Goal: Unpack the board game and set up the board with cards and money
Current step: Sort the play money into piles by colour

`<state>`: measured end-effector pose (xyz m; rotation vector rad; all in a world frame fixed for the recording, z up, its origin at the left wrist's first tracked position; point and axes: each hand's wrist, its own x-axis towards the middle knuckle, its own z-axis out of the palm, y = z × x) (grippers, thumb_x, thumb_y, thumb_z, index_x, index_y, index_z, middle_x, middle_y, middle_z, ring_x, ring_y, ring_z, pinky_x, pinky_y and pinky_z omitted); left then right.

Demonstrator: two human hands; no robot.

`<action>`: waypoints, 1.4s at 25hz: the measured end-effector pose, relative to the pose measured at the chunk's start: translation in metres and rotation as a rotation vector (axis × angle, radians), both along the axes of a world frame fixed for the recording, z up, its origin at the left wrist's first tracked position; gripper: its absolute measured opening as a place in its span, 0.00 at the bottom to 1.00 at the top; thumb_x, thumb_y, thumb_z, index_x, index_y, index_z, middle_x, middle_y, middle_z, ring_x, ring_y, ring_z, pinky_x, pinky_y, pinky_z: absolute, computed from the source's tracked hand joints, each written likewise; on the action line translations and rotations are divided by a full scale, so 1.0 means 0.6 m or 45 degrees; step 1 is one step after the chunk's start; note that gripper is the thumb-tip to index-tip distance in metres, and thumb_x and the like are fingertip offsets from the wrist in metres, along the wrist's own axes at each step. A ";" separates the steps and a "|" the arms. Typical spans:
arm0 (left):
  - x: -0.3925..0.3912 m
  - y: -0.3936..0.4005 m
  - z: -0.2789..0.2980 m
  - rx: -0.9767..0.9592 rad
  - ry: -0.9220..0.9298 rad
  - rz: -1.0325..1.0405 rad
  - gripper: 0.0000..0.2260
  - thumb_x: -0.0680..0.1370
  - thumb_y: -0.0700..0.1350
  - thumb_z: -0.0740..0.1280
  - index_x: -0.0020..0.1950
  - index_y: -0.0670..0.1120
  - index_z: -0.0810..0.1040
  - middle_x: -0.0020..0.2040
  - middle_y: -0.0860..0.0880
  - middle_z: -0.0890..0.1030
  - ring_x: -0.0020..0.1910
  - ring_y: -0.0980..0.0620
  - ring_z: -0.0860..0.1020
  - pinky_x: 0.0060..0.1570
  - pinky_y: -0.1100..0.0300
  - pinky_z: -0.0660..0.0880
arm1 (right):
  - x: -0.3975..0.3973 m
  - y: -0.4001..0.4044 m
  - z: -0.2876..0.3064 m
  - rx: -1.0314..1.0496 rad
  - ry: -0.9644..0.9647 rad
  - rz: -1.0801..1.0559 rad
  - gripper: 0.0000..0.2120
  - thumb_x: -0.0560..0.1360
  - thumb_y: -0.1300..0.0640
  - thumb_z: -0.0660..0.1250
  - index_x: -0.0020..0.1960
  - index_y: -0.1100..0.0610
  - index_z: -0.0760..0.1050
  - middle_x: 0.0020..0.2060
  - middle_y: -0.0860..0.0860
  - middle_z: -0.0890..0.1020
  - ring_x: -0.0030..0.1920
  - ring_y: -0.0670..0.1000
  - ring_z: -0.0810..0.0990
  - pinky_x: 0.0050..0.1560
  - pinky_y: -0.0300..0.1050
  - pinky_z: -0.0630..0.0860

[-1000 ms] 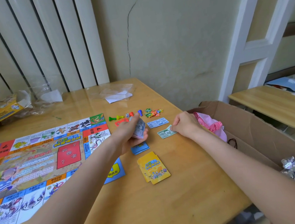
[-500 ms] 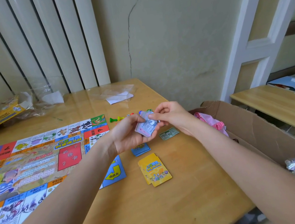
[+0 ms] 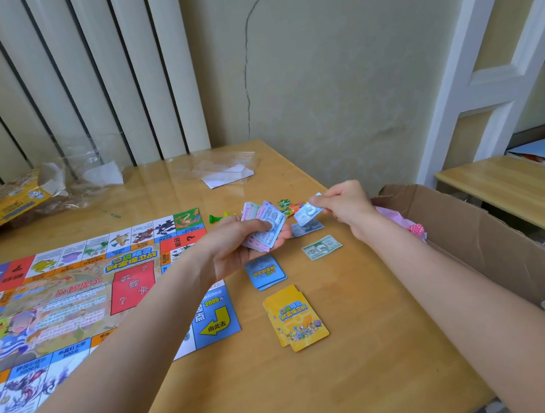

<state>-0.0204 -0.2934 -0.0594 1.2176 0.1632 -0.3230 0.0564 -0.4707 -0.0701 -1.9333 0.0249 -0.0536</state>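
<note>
Sorting money by denomination, the left hand (image 3: 234,244) grips the fanned stack of notes (image 3: 263,227) above the surface (image 3: 365,348) while the right hand (image 3: 342,208) pinches one blue note (image 3: 306,214), apparently for the piles beside the board (image 3: 71,304).

Brightness: soft, even daylight fills the room; nothing blown out, nothing murky.
Glare: pale sheen on the glossy light-wood table (image 3: 174,190) at 11 o'clock, and on the crumpled clear plastic wrap (image 3: 84,180) there.
Shadows: faint and soft-edged, just a light smudge under the yellow card stack (image 3: 296,319).
Blur: the small blue paper banknote (image 3: 306,214) pinched above centre is smeared; print on it unreadable.
Distortion: wide-angle bend, the white door frame (image 3: 471,58) at 2 o'clock leans, forearms balloon toward 6 o'clock.
Sharpness: centre crisp, corners softer.
</note>
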 end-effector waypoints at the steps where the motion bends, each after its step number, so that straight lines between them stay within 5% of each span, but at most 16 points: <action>1: 0.002 0.003 -0.001 0.041 -0.008 0.017 0.07 0.77 0.30 0.59 0.53 0.33 0.74 0.43 0.38 0.83 0.40 0.47 0.84 0.44 0.57 0.81 | 0.008 0.003 -0.007 -0.077 -0.002 -0.045 0.16 0.69 0.57 0.73 0.28 0.57 0.71 0.25 0.50 0.72 0.29 0.46 0.68 0.30 0.38 0.63; 5: 0.015 0.000 -0.007 0.275 -0.022 0.116 0.07 0.75 0.31 0.65 0.52 0.38 0.75 0.41 0.43 0.83 0.32 0.53 0.83 0.34 0.63 0.80 | 0.023 0.019 -0.036 -0.472 -0.012 -0.006 0.15 0.70 0.54 0.73 0.31 0.56 0.70 0.34 0.53 0.76 0.37 0.52 0.73 0.38 0.41 0.66; 8: 0.028 -0.008 -0.012 0.394 -0.026 0.198 0.07 0.72 0.32 0.69 0.46 0.41 0.76 0.41 0.45 0.81 0.30 0.56 0.80 0.31 0.65 0.79 | 0.018 0.020 -0.041 -0.836 -0.155 -0.027 0.14 0.72 0.53 0.71 0.51 0.60 0.74 0.51 0.57 0.76 0.54 0.57 0.75 0.47 0.45 0.69; 10: 0.035 -0.012 -0.013 0.413 -0.023 0.238 0.07 0.72 0.33 0.70 0.44 0.42 0.76 0.40 0.46 0.80 0.29 0.56 0.80 0.30 0.65 0.79 | 0.015 0.018 -0.032 -0.581 -0.238 -0.018 0.14 0.73 0.52 0.69 0.52 0.60 0.74 0.48 0.55 0.76 0.52 0.55 0.75 0.46 0.44 0.68; 13: 0.041 -0.021 -0.013 0.400 -0.038 0.233 0.06 0.72 0.34 0.71 0.46 0.40 0.76 0.39 0.45 0.81 0.27 0.57 0.80 0.29 0.66 0.78 | 0.001 0.018 -0.006 0.013 -0.013 0.348 0.08 0.73 0.54 0.69 0.43 0.60 0.77 0.33 0.49 0.75 0.35 0.48 0.72 0.31 0.34 0.68; 17: 0.038 -0.021 -0.009 0.180 -0.098 0.200 0.07 0.77 0.39 0.66 0.50 0.35 0.75 0.33 0.45 0.83 0.29 0.54 0.82 0.33 0.66 0.79 | 0.005 0.013 -0.005 0.023 0.041 0.189 0.10 0.71 0.62 0.71 0.34 0.57 0.73 0.30 0.52 0.75 0.32 0.48 0.72 0.31 0.35 0.68; 21: 0.036 -0.001 -0.006 0.162 -0.066 0.271 0.05 0.77 0.37 0.65 0.50 0.36 0.74 0.32 0.44 0.83 0.29 0.53 0.82 0.30 0.65 0.79 | 0.008 0.009 -0.031 -0.656 0.058 -0.032 0.05 0.73 0.60 0.68 0.43 0.62 0.77 0.48 0.58 0.81 0.48 0.55 0.78 0.43 0.43 0.70; 24: 0.029 0.000 -0.007 0.169 -0.045 0.269 0.07 0.76 0.35 0.65 0.52 0.35 0.74 0.34 0.42 0.83 0.29 0.52 0.82 0.29 0.65 0.78 | 0.004 0.013 -0.032 -0.818 -0.092 0.001 0.02 0.74 0.62 0.65 0.43 0.57 0.72 0.52 0.57 0.80 0.53 0.57 0.77 0.44 0.44 0.71; 26: 0.025 -0.005 -0.009 0.196 -0.047 0.219 0.07 0.76 0.36 0.66 0.52 0.34 0.75 0.32 0.43 0.83 0.29 0.53 0.82 0.30 0.65 0.79 | 0.003 0.014 -0.017 -0.621 -0.152 0.013 0.05 0.75 0.60 0.66 0.41 0.56 0.71 0.45 0.55 0.80 0.48 0.54 0.77 0.42 0.42 0.71; 29: 0.017 -0.014 -0.011 0.276 -0.042 0.129 0.05 0.74 0.37 0.69 0.48 0.38 0.77 0.31 0.45 0.83 0.29 0.54 0.82 0.30 0.66 0.78 | -0.019 0.018 0.011 -0.007 0.058 0.449 0.08 0.75 0.55 0.67 0.41 0.59 0.75 0.34 0.50 0.76 0.36 0.48 0.73 0.34 0.37 0.68; 31: 0.009 -0.022 -0.012 0.330 -0.085 0.040 0.02 0.74 0.38 0.69 0.45 0.40 0.78 0.31 0.46 0.83 0.29 0.55 0.82 0.31 0.67 0.78 | -0.034 0.015 0.015 0.098 0.187 0.653 0.09 0.75 0.56 0.67 0.39 0.60 0.77 0.31 0.52 0.76 0.31 0.46 0.71 0.30 0.35 0.68; 35: -0.006 -0.028 -0.004 0.281 -0.135 -0.099 0.06 0.77 0.42 0.65 0.47 0.39 0.78 0.34 0.46 0.83 0.32 0.55 0.82 0.33 0.67 0.78 | -0.046 0.003 0.015 0.182 0.249 0.650 0.07 0.73 0.61 0.69 0.37 0.60 0.76 0.24 0.48 0.75 0.27 0.44 0.71 0.28 0.33 0.68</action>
